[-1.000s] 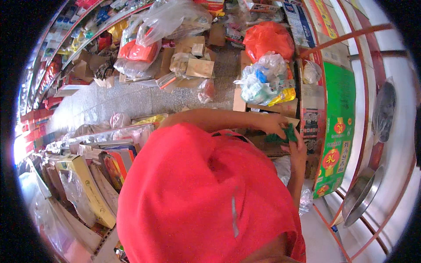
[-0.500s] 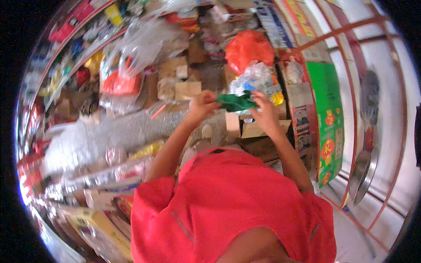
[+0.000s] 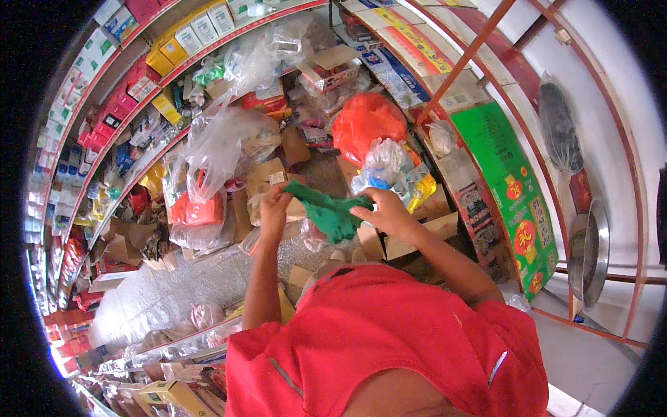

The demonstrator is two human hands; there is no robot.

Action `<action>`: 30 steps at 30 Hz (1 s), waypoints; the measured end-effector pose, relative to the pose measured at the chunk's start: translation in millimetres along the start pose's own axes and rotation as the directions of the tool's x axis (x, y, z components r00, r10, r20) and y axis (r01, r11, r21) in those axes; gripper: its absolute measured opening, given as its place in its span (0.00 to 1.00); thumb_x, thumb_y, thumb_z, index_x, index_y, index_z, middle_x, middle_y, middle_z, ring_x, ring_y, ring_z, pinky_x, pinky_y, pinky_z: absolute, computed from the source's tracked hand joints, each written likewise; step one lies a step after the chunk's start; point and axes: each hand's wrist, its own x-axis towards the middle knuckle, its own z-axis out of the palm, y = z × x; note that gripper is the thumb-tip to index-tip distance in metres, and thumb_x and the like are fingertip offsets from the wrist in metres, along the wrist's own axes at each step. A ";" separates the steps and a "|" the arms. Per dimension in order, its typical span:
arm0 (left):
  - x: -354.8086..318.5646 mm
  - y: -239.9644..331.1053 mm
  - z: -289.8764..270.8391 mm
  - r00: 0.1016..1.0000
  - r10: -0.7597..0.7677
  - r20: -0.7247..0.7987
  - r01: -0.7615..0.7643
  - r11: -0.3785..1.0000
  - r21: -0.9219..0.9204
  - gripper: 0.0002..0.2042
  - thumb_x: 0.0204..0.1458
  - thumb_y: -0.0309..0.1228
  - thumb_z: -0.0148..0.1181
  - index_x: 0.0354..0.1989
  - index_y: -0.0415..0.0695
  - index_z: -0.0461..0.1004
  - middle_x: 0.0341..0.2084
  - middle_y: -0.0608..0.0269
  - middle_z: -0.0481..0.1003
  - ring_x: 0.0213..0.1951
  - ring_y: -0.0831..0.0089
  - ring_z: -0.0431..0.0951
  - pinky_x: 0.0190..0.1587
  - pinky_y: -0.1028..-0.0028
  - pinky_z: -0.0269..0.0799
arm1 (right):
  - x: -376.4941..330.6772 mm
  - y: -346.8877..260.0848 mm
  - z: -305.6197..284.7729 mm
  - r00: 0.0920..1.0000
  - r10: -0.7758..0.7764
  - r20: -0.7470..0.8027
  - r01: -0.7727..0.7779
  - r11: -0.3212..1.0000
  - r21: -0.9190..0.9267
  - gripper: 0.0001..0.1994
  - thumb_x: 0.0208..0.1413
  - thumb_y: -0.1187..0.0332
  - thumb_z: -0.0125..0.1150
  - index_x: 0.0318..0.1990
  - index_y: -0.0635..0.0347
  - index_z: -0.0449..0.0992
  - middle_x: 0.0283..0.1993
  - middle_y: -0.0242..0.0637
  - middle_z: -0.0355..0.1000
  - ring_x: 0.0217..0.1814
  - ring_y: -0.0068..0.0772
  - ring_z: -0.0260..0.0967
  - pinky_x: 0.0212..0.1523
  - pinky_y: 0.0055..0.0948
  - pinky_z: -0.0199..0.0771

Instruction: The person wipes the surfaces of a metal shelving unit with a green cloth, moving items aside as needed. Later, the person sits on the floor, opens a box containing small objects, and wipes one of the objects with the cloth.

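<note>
Cloth [image 3: 330, 213], green, sags midway: our left hand [image 3: 275, 207] pinches one end, our right hand [image 3: 386, 213] other; long axis runs side to side, neither nearer.

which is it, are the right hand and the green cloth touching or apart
Touching: the head view shows the right hand gripping the green cloth by its right-hand end.

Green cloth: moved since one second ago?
Yes, to the left: the cloth was much nearer the green carton then, and now a wider gap separates them. The camera shifted too, so I judged against the carton.
</note>
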 end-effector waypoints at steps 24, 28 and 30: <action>106.3 -82.7 95.0 0.533 -0.537 0.654 0.670 0.740 0.061 0.28 0.49 0.33 0.64 0.58 0.41 0.65 0.44 0.55 0.74 0.47 0.66 0.74 0.51 0.66 0.68 | 57.2 102.1 -67.5 0.864 0.475 0.164 -0.379 0.401 0.834 0.16 0.56 0.62 0.57 0.46 0.64 0.74 0.43 0.37 0.75 0.43 0.31 0.73 0.47 0.33 0.72; 184.9 -89.0 93.3 0.518 -0.421 0.745 0.492 0.859 0.144 0.31 0.41 0.26 0.67 0.59 0.45 0.66 0.40 0.60 0.76 0.44 0.68 0.74 0.50 0.65 0.69 | 92.7 203.0 -71.3 0.784 0.619 -0.032 -0.599 0.770 0.218 0.15 0.53 0.66 0.60 0.46 0.66 0.73 0.39 0.35 0.74 0.37 0.28 0.70 0.42 0.29 0.71; 216.2 -91.9 90.7 0.602 -0.272 0.751 0.265 0.955 0.133 0.26 0.38 0.23 0.67 0.51 0.45 0.73 0.42 0.59 0.77 0.42 0.68 0.75 0.48 0.67 0.70 | 142.6 151.2 -84.4 0.780 0.624 0.056 -0.612 0.741 0.276 0.16 0.52 0.67 0.61 0.46 0.66 0.73 0.39 0.36 0.73 0.38 0.30 0.69 0.41 0.30 0.70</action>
